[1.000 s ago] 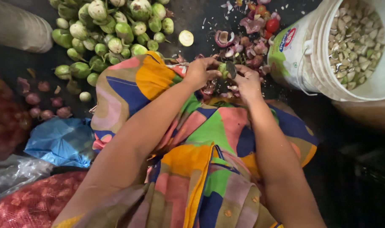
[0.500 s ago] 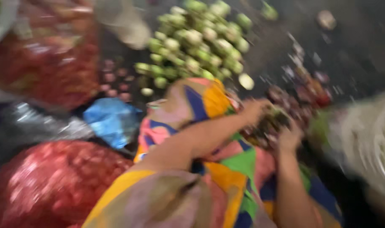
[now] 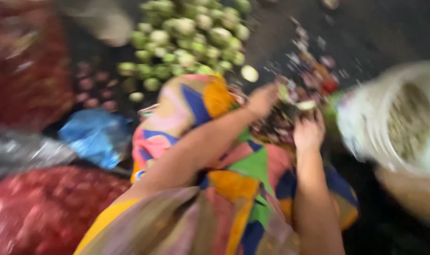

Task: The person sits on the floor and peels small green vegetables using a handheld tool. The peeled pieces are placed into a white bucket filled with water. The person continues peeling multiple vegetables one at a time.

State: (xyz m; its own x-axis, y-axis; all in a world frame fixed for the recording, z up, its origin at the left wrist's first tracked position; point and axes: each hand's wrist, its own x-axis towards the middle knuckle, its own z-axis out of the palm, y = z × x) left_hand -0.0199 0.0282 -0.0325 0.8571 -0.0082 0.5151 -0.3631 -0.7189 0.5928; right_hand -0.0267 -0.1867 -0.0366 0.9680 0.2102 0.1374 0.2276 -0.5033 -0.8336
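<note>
Head view, blurred by motion. My left hand (image 3: 263,99) and right hand (image 3: 308,133) meet over my lap, above the patterned cloth (image 3: 252,170). Between them sits a small pale-green piece (image 3: 305,105), probably a fruit being peeled or cut; the blur hides whether my fingers pinch it, so I cannot tell how either hand is closed. Compared with a second ago, the view has swung left and tilted: the white bucket (image 3: 366,127) now lies at the right edge, the green heap (image 3: 186,38) sits higher and left, and the blue bag (image 3: 94,137) and red mesh sack (image 3: 40,208) fill the left. My hands have kept their place, so the work goes on at the same spot.
</note>
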